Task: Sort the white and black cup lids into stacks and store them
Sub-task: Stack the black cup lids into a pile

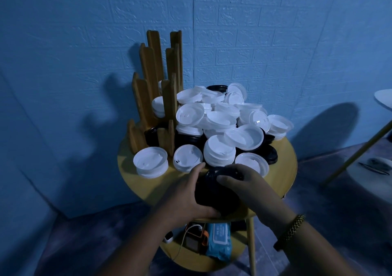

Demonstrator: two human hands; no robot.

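Left hand (186, 193) and right hand (244, 182) are clasped round a black lid stack (214, 193). Stacking is judged underway; slotting it into the wooden rack (148, 97) is called for next.

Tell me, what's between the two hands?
A stack of black lids, gripped on one side by the left hand and on the other by the right hand. The head view shows it.

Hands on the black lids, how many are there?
2. The left hand grips the black lid stack from its left side; the right hand holds its right side. No other hands show.
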